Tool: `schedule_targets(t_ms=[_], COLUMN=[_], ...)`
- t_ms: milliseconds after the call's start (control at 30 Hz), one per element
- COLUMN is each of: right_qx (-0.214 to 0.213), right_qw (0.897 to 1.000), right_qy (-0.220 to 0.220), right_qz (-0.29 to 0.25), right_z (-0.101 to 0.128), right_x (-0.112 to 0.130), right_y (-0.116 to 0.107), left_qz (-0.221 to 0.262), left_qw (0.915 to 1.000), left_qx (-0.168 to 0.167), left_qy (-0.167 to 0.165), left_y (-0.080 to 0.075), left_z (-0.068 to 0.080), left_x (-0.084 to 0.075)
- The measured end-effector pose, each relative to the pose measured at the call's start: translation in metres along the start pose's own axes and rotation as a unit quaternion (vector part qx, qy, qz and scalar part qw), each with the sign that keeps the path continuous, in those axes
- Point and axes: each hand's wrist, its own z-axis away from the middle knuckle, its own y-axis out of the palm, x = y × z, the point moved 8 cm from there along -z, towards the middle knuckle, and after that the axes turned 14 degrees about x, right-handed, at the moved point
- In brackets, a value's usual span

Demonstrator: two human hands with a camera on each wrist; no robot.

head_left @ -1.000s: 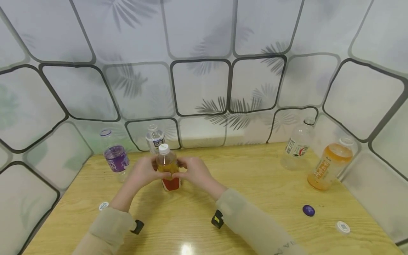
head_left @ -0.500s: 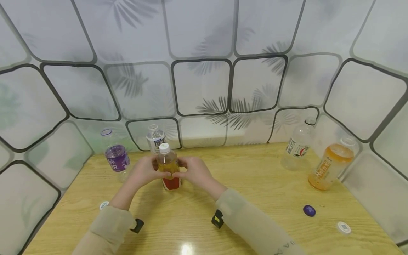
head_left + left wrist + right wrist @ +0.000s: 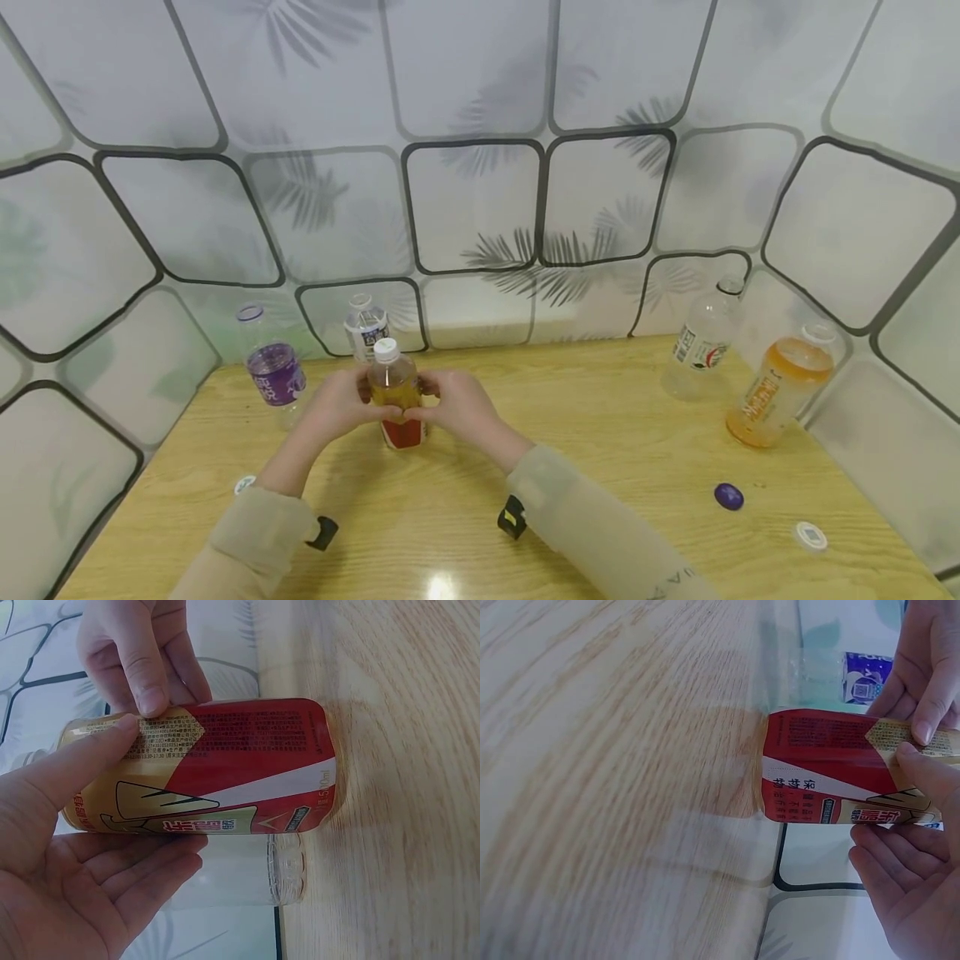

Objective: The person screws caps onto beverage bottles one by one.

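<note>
A drink bottle with a red and gold label and a white cap stands upright on the wooden table. My left hand grips its left side and my right hand grips the right side. In the left wrist view both thumbs lie across the label, close together, while the left fingers go round behind. The right wrist view has the bottle's base at the tabletop. Right behind it is a clear bottle with a white and blue label, partly hidden.
At the left stands an uncapped bottle with a purple label. To the far right are another clear bottle and an orange-labelled bottle. A purple cap and a white cap lie near them; another white cap lies by the left forearm.
</note>
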Motion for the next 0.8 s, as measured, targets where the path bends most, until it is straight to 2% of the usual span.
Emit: schedule_targets(t_ms=[400, 700, 800], right_qx=[0.001, 0.013, 0.019], right_qw=[0.999, 0.999, 0.999], right_qy=[0.023, 0.038, 0.045], right_qz=[0.022, 0.006, 0.007], right_z=[0.004, 0.014, 0.018], right_x=[0.000, -0.003, -0.005], right_y=[0.001, 0.001, 0.000], left_qz=[0.018, 0.025, 0.018], left_qw=[0.9998, 0.9994, 0.9996], left_qx=[0.009, 0.017, 0.017], left_qy=[0.004, 0.016, 0.011], left_y=[0.000, 0.002, 0.001], left_z=[0.002, 0.010, 0.014], left_x=[0.000, 0.002, 0.004])
